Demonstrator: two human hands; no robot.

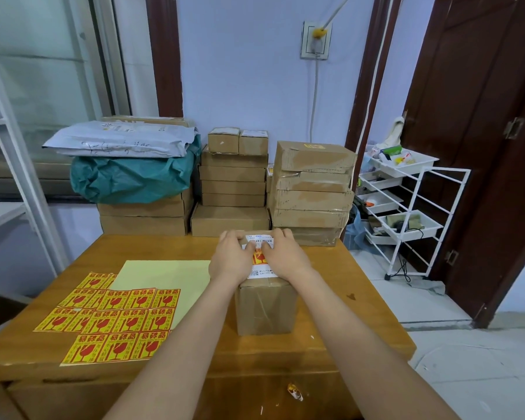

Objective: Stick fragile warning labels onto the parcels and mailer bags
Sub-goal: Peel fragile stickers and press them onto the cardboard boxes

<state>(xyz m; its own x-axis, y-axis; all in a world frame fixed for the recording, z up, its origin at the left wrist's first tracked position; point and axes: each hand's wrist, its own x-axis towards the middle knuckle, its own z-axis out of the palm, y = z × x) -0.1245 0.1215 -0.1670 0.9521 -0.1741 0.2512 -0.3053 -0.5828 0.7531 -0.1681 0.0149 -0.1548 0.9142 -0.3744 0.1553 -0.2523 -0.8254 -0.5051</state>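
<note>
Head view: a cardboard parcel (264, 307) is stood on the table (194, 250) — its top pressed by the left hand (231, 258) and right hand (282, 256), fingers flat on a fragile label (259, 258). Spare label sheets (115, 316) lie left of the hands.

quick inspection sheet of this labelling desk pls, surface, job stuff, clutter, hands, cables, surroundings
surface: wooden table, small dark mark near its right edge.
job's things: cardboard parcel upright; fragile label on its top over the shipping label; label sheets at left; stacked boxes and mailer bags behind.
clutter: crumpled scrap below the table's front edge.
hands: left hand and right hand press the label flat.
cables: white cable hangs from the wall socket.
surroundings: white rack, brown door.
</note>
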